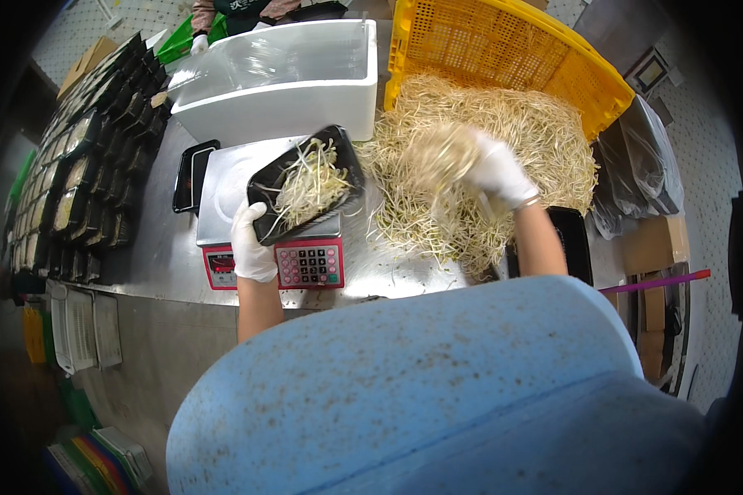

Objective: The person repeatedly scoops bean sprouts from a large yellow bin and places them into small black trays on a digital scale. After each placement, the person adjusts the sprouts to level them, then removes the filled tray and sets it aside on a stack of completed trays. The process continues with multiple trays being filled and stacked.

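My left hand [251,244], in a white glove, grips the near left edge of a black plastic tray [263,179]. A small heap of bean sprouts [316,185] lies in that tray, which is tilted above the steel pan of a digital weighing scale [223,213]. Blurred by motion, my gloved right hand [501,170] holds a clump of sprouts [443,154] over the large sprout pile [532,124]. That pile spills from a tipped yellow perforated crate [458,43] onto the steel table [402,278].
Behind the scale stands a white foam box [272,108] with clear film. Stacks of filled black trays [80,179] rise at the left. Another black tray [189,176] lies beside the scale, and more black trays [569,235] sit by my right forearm. A co-worker's gloved hand [199,44] shows at the far side.
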The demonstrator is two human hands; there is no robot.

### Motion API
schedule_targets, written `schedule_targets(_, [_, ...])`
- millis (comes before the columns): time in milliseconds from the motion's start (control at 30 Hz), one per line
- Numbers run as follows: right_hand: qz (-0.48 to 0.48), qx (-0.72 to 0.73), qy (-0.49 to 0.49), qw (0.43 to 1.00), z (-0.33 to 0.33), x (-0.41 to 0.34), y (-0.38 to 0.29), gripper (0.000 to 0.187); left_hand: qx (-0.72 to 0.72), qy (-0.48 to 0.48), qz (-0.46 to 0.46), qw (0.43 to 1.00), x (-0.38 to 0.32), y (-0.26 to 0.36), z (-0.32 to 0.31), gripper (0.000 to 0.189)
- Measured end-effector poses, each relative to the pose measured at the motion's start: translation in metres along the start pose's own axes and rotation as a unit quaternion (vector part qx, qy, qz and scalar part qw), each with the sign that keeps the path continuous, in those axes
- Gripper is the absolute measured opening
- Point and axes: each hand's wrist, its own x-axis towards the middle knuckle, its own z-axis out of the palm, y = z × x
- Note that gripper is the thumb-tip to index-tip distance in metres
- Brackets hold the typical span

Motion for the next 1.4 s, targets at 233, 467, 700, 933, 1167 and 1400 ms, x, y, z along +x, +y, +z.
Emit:
schedule_targets(233, [-0.020,-0.131,-0.079,0.988,0.089,-0.031,0.043,0.123,0.029,0.104,0.036,0.994,0.010,-0.008,-0.003,0.036])
schedule_targets(467, [0.120,0.169,-0.056,0.977,0.056,-0.027,0.101,0.100,0.352,0.162,0.367,0.846,0.021,0.011,-0.004,0.049])
schedule_targets(700, [-0.004,-0.260,-0.107,0.960,0.119,-0.072,0.061,0.135,0.617,-0.377,0.307,0.618,-0.021,-0.144,0.123,0.093])
schedule_targets(933, [-0.029,-0.227,-0.060,0.972,0.108,-0.035,0.105,0.132,0.772,-0.381,0.091,0.500,0.069,-0.171,0.152,0.109])
schedule_targets(1167, [-0.081,-0.071,0.081,0.991,0.097,-0.049,0.109,0.061,0.729,-0.291,0.137,0.605,0.047,-0.161,0.143,0.070])
schedule_targets(1400, [0.078,0.141,0.200,0.966,0.049,-0.071,0.121,0.060,0.750,-0.351,0.121,0.548,0.028,-0.139,0.130,0.064])
